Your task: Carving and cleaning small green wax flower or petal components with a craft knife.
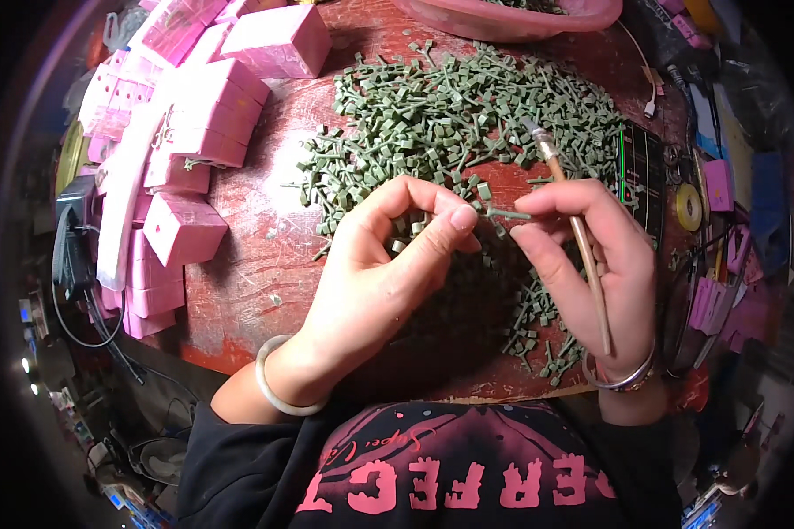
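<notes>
My right hand [628,273] pinches a small green stemmed piece [510,214] between thumb and index finger, its stem pointing left. The same hand also carries a slim wooden-handled tool [584,242], whose metal tip points up and away from me. Close on the left, my left hand [370,273] has thumb and index finger pressed together; what they hold, if anything, is hidden. Beneath and beyond both hands spreads a heap of similar green pieces [415,115], many with a blocky head on a thin stem.
Pink blocks [185,229] are stacked along the left of the worn red table [247,309]. A pink basin [512,22] stands at the far edge. To the right are a dark flat panel [641,172], a roll of yellow tape [688,207] and a white cable [650,106].
</notes>
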`<move>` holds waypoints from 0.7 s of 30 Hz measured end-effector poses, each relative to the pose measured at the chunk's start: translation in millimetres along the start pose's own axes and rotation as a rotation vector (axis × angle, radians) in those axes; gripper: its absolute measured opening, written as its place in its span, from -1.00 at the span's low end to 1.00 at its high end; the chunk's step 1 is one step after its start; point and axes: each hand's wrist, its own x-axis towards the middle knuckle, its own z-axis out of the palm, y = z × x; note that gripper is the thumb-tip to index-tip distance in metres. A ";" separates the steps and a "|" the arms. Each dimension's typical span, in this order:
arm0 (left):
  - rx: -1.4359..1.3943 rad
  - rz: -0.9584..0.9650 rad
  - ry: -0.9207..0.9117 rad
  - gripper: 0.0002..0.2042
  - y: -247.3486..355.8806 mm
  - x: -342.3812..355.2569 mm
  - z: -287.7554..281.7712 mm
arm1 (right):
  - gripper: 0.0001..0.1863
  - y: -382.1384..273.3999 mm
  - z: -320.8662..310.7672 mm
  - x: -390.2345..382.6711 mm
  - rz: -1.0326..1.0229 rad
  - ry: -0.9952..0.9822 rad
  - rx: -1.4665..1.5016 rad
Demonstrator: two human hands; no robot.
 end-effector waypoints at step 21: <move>-0.586 -0.232 -0.321 -0.91 -1.8 7.7 -13.9 | -0.26 -15.2 -10.9 -4.9 0.145 -0.111 0.313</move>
